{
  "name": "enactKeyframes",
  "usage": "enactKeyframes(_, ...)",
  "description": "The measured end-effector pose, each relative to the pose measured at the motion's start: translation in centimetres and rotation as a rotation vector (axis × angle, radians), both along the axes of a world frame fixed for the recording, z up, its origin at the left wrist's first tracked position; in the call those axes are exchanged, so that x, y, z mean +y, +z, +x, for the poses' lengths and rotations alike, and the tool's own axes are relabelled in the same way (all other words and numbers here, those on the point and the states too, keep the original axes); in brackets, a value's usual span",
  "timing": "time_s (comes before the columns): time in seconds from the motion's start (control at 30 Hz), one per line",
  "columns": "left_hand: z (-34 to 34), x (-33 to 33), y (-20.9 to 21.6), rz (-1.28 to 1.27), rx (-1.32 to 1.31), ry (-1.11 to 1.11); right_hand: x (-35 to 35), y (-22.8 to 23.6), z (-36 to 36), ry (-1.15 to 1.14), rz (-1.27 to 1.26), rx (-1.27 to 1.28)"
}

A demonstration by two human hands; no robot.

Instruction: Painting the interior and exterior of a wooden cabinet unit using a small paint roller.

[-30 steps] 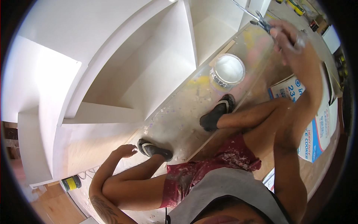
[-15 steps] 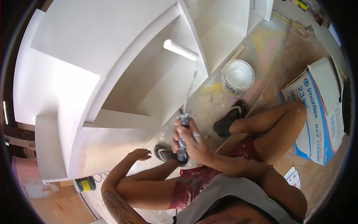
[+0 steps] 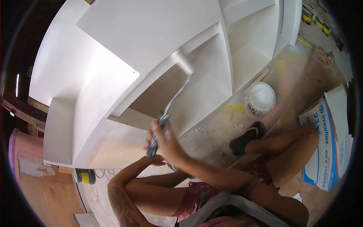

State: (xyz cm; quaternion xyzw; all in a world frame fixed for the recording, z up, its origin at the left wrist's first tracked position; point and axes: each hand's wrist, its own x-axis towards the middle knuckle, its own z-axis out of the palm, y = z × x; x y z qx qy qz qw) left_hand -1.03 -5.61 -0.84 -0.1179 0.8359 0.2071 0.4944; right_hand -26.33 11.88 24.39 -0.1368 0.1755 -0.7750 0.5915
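Note:
In my right hand (image 3: 163,136) is the dark, paint-smeared handle of a paint roller (image 3: 183,62), with the fingers closed around it. The white roller cover is blurred and lies over the upper edge of an open compartment in a white cabinet (image 3: 151,34); contact with the surface cannot be made out. My left hand (image 3: 159,160) hangs loosely past my bent knee, below the roller handle. It is partly hidden by the right arm, and nothing shows in its fingers. A bucket of white paint (image 3: 261,96) stands on the floor right of the cabinet.
A large printed cardboard box (image 3: 327,140) stands at the right by my knee. A black-and-yellow can (image 3: 84,176) sits at the cabinet's lower left, near a pink container (image 3: 26,147). Several similar cans (image 3: 317,23) are at the far right. Paint spots mark the floor (image 3: 211,130).
My right hand has moved left and slightly down with the roller, whose cover shifted from inside the compartment opening to its upper edge. The view has swung, so the cabinet and bucket appear farther right.

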Motion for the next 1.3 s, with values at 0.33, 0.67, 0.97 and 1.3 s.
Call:
enactKeyframes(0.33, -4.1, 0.7, 5.2, -0.152, -0.002, 0.018, -3.5, 0.4, -6.5, -0.201, -0.022, -0.076)
enactKeyframes(0.67, 1.8, -3.7, -2.6, -0.083, 0.091, -0.063, 0.9, 1.3, 6.0, 0.174, 0.063, 0.202)
enactKeyframes(0.97, 1.0, -2.1, -1.0, -0.105, 0.171, 0.014, -2.5, -0.1, 4.1, -0.082, -0.123, -0.003)
enactKeyframes(1.3, -0.1, 0.5, 2.5, -0.117, -0.065, 0.035, -3.6, 2.3, -7.1, -0.15, 0.043, 0.042)
